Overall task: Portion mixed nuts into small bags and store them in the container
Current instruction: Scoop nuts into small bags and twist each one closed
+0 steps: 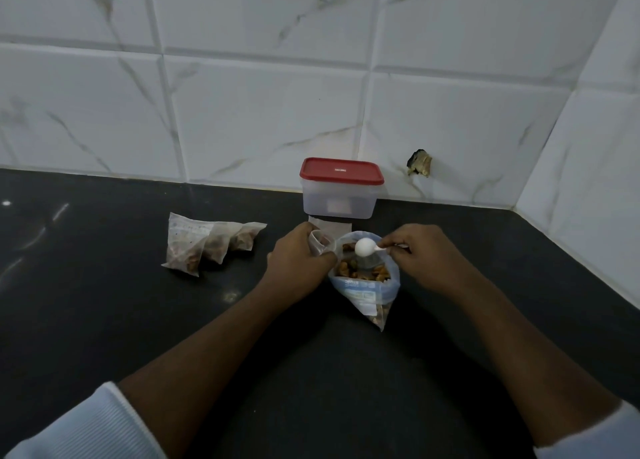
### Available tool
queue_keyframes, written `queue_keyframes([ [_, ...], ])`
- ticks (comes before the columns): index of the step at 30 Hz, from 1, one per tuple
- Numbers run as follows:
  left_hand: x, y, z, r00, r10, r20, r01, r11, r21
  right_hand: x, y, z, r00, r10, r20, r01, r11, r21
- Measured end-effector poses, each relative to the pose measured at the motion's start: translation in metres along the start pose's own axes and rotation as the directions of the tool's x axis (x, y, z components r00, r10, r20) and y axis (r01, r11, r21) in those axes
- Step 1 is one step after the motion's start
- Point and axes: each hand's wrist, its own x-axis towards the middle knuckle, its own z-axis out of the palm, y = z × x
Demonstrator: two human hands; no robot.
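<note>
Dark countertop (pixel 104 320) below marbled tiles: three filled small bags (pixel 207 247) lie done. Left hand (pixel 299 258) grips another small bag (pixel 320 242) open; right hand (pixel 420 256) pinches a white spoon (pixel 367 247) over the nut bag (pixel 367 285). Red-lidded container (pixel 341 188) waits, apparently closed and unfilled.

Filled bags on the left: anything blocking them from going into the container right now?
Yes. The container at the wall has its red lid on, so the filled bags cannot go in until it comes off. The dark counter between them shows nothing in the way. Both hands are busy at the nut bag.
</note>
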Motion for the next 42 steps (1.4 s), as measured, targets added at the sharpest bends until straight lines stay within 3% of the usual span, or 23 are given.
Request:
queue_keyframes([
  [3, 0.001, -0.002, -0.001, 1.000, -0.011, -0.019, 0.010, 1.000, -0.020, -0.002, -0.005, -0.004, 0.999, -0.038, -0.033, 0.041, 0.991, 0.124],
  [6, 0.001, -0.002, -0.002, 1.000, -0.017, -0.015, 0.017, 0.999, -0.043, -0.005, -0.016, -0.002, 0.994, -0.095, 0.053, 0.084, 0.978, 0.189],
  [10, 0.000, -0.001, -0.001, 1.000, -0.012, 0.006, 0.013, 0.999, -0.042, -0.004, -0.018, -0.006, 0.983, -0.092, 0.160, 0.077, 0.992, 0.098],
  [15, -0.001, -0.001, -0.002, 0.999, -0.018, 0.039, 0.020, 0.998, -0.052, -0.005, -0.011, -0.020, 0.999, 0.009, 0.044, -0.013, 0.994, 0.110],
  [18, -0.001, 0.000, -0.002, 0.999, -0.014, 0.029, 0.015, 0.999, -0.048, -0.002, -0.006, -0.006, 0.998, 0.045, 0.040, -0.047, 0.998, 0.032],
  [25, -0.001, -0.001, -0.001, 1.000, -0.003, -0.010, 0.003, 0.998, -0.058, 0.015, -0.001, 0.007, 0.997, -0.050, -0.055, 0.039, 0.982, -0.187],
  [29, -0.001, -0.001, -0.001, 1.000, -0.016, 0.013, 0.016, 0.998, -0.064, 0.005, -0.007, -0.003, 0.999, -0.027, -0.017, 0.026, 0.997, -0.068],
  [34, -0.001, 0.000, 0.000, 1.000, -0.009, 0.026, 0.010, 0.999, -0.032, 0.003, -0.006, -0.006, 0.996, 0.043, 0.078, -0.037, 0.996, -0.076],
  [39, -0.001, -0.001, 0.000, 0.999, -0.009, 0.040, 0.011, 0.999, -0.039, 0.000, -0.012, -0.008, 1.000, 0.004, -0.002, -0.003, 0.997, 0.074],
  [42, -0.001, -0.001, 0.000, 0.999, -0.003, 0.037, 0.005, 0.999, -0.042, -0.001, -0.010, -0.013, 0.999, 0.024, -0.026, -0.022, 0.998, 0.061],
])
